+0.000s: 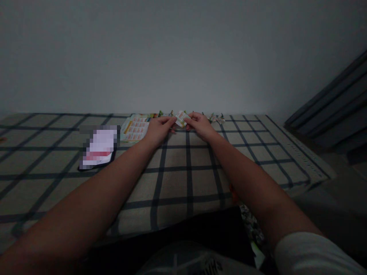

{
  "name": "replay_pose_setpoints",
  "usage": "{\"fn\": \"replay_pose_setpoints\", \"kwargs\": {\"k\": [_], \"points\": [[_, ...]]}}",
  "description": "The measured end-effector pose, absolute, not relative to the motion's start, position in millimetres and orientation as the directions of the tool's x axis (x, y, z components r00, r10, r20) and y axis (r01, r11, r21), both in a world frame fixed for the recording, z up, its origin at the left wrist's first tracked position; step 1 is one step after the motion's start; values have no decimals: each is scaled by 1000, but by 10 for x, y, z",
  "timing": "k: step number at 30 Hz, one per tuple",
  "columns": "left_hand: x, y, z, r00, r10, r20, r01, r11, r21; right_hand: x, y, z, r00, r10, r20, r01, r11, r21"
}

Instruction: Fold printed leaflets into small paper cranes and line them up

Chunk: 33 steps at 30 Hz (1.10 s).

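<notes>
A small piece of printed paper (181, 118), white with coloured print, is stretched between my two hands above the far part of the table. My left hand (159, 130) pinches its left edge, while my right hand (200, 124) grips the right side between thumb and fingers. Just left of my left hand lies a larger printed sheet (134, 128) with rows of red and yellow print. Several small folded or crumpled paper pieces (217, 118) sit behind and to the right of my right hand. Whether the held paper is folded is too small to tell.
A checked cloth (177, 183) covers the table. On the left lies a phone (99, 147) with a lit, blurred screen. A plain wall (183, 57) rises directly behind the table, and dark slanted panels (335, 95) stand at the right.
</notes>
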State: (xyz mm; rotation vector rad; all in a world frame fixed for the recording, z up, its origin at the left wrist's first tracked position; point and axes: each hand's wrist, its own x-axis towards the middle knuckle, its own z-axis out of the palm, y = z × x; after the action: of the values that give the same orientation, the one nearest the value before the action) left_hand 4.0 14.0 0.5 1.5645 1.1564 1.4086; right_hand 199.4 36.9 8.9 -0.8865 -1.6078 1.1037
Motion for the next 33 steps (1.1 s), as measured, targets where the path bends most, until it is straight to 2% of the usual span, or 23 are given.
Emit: {"fn": "replay_pose_setpoints", "kwargs": {"k": [6, 9, 12, 15, 23, 28, 33], "points": [[55, 60, 121, -25, 935, 355, 201, -343, 918, 1977, 340, 99, -294, 906, 304, 66, 337, -939], [79, 32, 136, -41, 949, 313, 149, -304, 941, 1974, 322, 106, -317, 906, 280, 70, 317, -946], [89, 42, 91, 44, 956, 290, 92, -293, 952, 1988, 327, 93, -322, 906, 274, 54, 306, -950], [81, 49, 66, 84, 943, 322, 139, -331, 933, 2002, 341, 79, -331, 904, 271, 28, 297, -955], [54, -9, 155, -4, 934, 357, 226, -347, 910, 1978, 356, 68, -380, 894, 238, 34, 270, -962], [75, 51, 43, 98, 958, 270, 99, -280, 955, 1992, 401, 45, -312, 915, 254, 66, 288, -955], [78, 67, 12, 141, 956, 259, 178, -282, 943, 2003, 411, 38, -323, 915, 241, 81, 280, -956]]}}
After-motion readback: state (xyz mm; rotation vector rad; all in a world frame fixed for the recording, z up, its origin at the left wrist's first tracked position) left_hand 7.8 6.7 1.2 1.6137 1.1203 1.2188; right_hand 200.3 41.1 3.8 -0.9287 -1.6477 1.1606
